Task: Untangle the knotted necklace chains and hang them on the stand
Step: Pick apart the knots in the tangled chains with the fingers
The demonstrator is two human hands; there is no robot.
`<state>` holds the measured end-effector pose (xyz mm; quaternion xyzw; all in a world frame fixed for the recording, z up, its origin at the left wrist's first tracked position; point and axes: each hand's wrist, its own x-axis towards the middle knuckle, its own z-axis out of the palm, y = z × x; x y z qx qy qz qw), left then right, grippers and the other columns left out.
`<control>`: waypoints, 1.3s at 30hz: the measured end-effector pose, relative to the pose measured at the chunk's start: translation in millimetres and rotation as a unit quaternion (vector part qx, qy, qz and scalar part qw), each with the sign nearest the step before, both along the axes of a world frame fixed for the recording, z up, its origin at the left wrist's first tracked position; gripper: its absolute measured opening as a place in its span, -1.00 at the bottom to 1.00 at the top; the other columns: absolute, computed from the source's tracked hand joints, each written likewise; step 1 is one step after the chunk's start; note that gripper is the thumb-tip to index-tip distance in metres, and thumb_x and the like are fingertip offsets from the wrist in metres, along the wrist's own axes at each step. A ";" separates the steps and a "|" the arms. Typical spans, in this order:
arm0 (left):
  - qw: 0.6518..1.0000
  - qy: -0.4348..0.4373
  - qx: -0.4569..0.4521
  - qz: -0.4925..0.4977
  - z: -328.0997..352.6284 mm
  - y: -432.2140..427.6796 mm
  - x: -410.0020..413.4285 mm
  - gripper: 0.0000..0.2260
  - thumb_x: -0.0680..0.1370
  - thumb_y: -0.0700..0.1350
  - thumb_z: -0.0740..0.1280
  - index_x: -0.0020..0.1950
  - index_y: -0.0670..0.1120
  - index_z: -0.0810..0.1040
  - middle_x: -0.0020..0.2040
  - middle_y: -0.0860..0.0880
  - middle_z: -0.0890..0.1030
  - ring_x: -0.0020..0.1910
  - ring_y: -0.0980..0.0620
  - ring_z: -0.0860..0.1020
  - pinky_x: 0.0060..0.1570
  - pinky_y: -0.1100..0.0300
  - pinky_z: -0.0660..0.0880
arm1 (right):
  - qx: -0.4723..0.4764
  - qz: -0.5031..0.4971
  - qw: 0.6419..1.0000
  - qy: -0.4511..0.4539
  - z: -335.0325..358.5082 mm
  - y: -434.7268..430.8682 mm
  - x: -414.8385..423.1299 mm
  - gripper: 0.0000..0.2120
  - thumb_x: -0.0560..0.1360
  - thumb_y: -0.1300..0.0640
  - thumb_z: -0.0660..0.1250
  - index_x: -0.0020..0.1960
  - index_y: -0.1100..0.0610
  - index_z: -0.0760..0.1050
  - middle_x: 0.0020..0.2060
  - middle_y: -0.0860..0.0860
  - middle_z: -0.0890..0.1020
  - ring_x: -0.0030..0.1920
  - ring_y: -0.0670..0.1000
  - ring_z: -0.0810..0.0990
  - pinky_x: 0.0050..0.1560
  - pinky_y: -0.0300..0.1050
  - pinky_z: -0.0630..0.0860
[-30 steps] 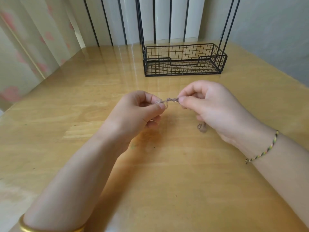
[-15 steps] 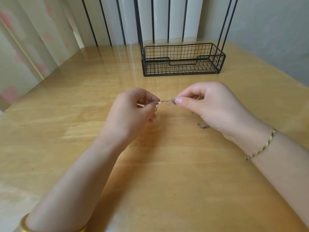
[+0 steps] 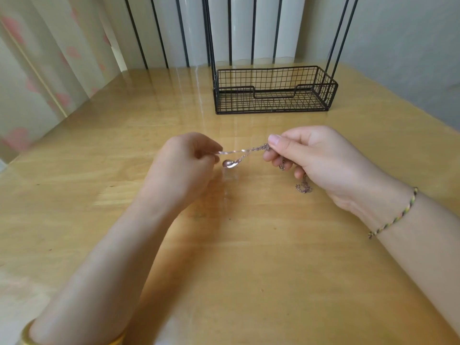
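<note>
necklace chains (image 3: 245, 153) stretched between left hand (image 3: 185, 165) and right hand (image 3: 311, 158), fingers pinching both ends.

The tall black rods of the stand (image 3: 271, 97) run off the top edge. The chain (image 3: 251, 149) is blurry near the left hand (image 3: 184, 168) (its links are too small to tell), and part of it hides inside the right hand (image 3: 321, 158).

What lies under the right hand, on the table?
A loose end of the necklace chain hangs from the right hand and gathers in a small heap on the table. How the chain runs inside the curled fingers is covered.
</note>
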<state>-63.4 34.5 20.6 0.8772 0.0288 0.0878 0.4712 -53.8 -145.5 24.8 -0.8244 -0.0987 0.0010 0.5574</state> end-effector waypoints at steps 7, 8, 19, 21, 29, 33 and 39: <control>0.989 -0.077 -0.050 -0.116 10.7 -14.3 -12.8 -0.93 0.45 -0.15 0.43 -0.09 -0.01 0.64 -0.19 0.11 0.63 -0.22 0.27 0.53 -0.28 0.47 0.39 | 0.020 0.022 1.000 -0.007 3.1 4.1 -5.0 -0.72 0.54 0.07 0.25 -0.27 0.14 0.61 -0.35 -0.05 0.64 -0.35 -0.21 0.50 -0.38 -0.46 0.35; 0.987 -0.083 -0.048 -0.127 10.3 -15.3 -13.7 -0.93 0.43 -0.12 0.45 -0.11 -0.03 0.64 -0.21 0.08 0.64 -0.24 0.25 0.53 -0.26 0.43 0.43 | 0.023 0.025 0.999 -0.009 3.3 4.5 -5.4 -0.71 0.54 0.07 0.25 -0.27 0.15 0.61 -0.39 -0.07 0.63 -0.36 -0.21 0.50 -0.38 -0.46 0.35; 0.987 -0.098 -0.057 -0.118 6.4 -15.3 -11.6 -0.89 0.50 -0.17 0.38 -0.23 -0.06 0.61 -0.33 0.13 0.62 -0.33 0.28 0.48 -0.30 0.48 0.37 | 0.031 0.054 0.998 0.012 6.2 6.5 -7.5 -0.63 0.58 0.00 0.16 -0.22 0.13 0.63 -0.43 -0.07 0.57 -0.41 -0.17 0.38 -0.45 -0.44 0.29; 0.987 -0.071 -0.100 -0.107 6.4 -15.0 -11.5 -0.88 0.51 -0.17 0.36 -0.23 -0.06 0.59 -0.34 0.13 0.59 -0.34 0.27 0.47 -0.31 0.47 0.37 | 0.033 0.048 0.998 0.023 6.0 5.7 -5.9 -0.64 0.58 -0.03 0.16 -0.21 0.10 0.63 -0.40 -0.04 0.57 -0.39 -0.12 0.35 -0.48 -0.42 0.27; 0.973 0.022 -0.212 -0.095 7.4 -15.8 -10.2 -0.83 0.52 -0.18 0.29 -0.27 -0.05 0.54 -0.37 0.05 0.58 -0.28 0.10 0.50 -0.13 0.21 0.42 | 0.044 0.072 0.996 -0.043 8.6 5.0 -8.5 -0.96 0.44 0.15 0.39 -0.11 0.09 0.59 -0.29 -0.07 0.57 -0.36 -0.20 0.46 -0.35 -0.40 0.40; 0.969 0.026 -0.225 -0.102 8.3 -15.7 -10.5 -0.82 0.53 -0.20 0.29 -0.27 -0.08 0.54 -0.41 0.04 0.56 -0.36 0.11 0.47 -0.13 0.18 0.43 | 0.006 0.051 0.991 -0.127 5.2 7.4 -6.6 -0.93 0.39 0.22 0.45 -0.21 0.08 0.58 -0.29 -0.03 0.58 -0.30 -0.06 0.47 -0.24 -0.19 0.43; 0.969 0.021 -0.230 -0.083 8.9 -15.2 -9.8 -0.83 0.53 -0.20 0.27 -0.26 -0.05 0.52 -0.39 0.04 0.58 -0.31 0.09 0.48 -0.14 0.19 0.41 | -0.053 0.019 0.980 -0.193 1.8 7.9 -2.5 -0.86 0.47 0.22 0.36 -0.23 0.03 0.53 -0.29 -0.14 0.58 -0.23 -0.22 0.51 -0.18 -0.42 0.41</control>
